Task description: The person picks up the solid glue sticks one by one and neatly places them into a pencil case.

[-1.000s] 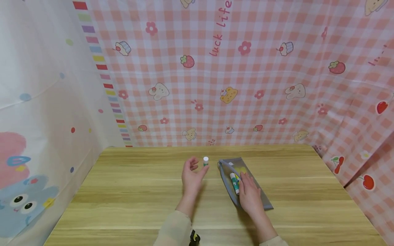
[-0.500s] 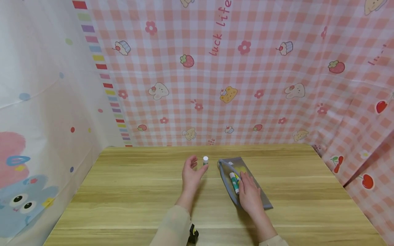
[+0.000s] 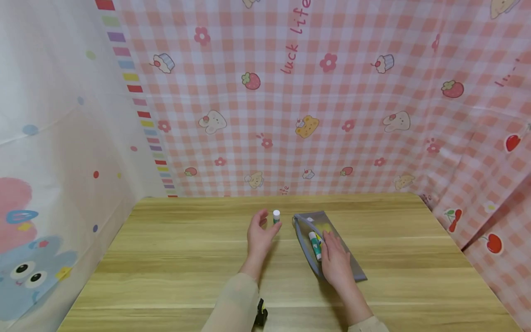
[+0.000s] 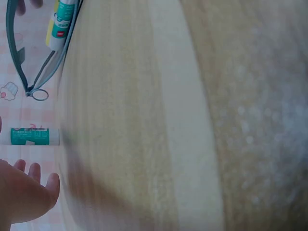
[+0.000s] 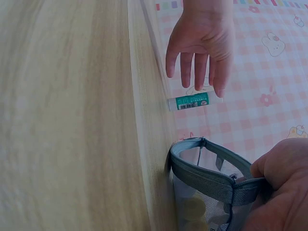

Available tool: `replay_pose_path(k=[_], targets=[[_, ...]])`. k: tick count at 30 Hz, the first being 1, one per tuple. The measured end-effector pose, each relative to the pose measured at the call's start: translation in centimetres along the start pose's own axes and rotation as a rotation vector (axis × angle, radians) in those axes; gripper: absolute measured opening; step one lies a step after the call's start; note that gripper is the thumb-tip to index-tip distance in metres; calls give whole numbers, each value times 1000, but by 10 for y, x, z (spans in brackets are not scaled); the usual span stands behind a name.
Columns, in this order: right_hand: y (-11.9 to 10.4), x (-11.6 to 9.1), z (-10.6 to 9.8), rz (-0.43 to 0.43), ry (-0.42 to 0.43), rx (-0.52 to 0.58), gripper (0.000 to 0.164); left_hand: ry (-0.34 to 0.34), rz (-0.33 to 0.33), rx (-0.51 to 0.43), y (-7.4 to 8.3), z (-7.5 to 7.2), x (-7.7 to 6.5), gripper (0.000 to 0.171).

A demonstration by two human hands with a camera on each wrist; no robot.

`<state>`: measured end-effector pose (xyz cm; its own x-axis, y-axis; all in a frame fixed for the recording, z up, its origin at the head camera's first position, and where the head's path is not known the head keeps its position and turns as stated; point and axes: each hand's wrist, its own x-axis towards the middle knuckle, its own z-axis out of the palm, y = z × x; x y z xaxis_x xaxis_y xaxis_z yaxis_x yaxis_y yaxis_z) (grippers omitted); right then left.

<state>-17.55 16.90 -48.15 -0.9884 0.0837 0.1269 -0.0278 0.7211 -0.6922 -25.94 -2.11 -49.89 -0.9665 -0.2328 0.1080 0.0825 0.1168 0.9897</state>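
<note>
A white-capped, teal glue stick (image 3: 276,215) stands upright on the table, left of a grey mesh zip pouch (image 5: 204,180). Beside this stick is my left hand (image 3: 258,242), with its fingers loosely extended and its thumb overlapping the stick's lower part in the head view. The right wrist view shows that hand's fingers (image 5: 199,72) reaching toward the stick without wrapping round it. My right hand (image 3: 338,263) grips the pouch near its unzipped opening, thumb at the rim. Another teal glue stick (image 3: 315,246) lies in the opening against something yellow.
The wooden table (image 3: 178,263) carries the pouch and the standing stick. Round yellow shapes (image 5: 194,209) show through the pouch's mesh. A pink checked cloth (image 3: 274,106) hangs behind the table, a white patterned one (image 3: 62,138) at left. A black device (image 3: 260,313) sits by the left sleeve.
</note>
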Motion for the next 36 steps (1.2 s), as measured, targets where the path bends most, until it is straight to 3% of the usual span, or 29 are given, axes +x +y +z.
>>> replay_pose_path(k=[20, 36], targets=[[0, 0, 1, -13, 6, -16, 43, -21, 17, 69, -2, 9, 3, 52], [0, 0, 1, -4, 4, -22, 43, 23, 67, 111, -2, 13, 1, 41]])
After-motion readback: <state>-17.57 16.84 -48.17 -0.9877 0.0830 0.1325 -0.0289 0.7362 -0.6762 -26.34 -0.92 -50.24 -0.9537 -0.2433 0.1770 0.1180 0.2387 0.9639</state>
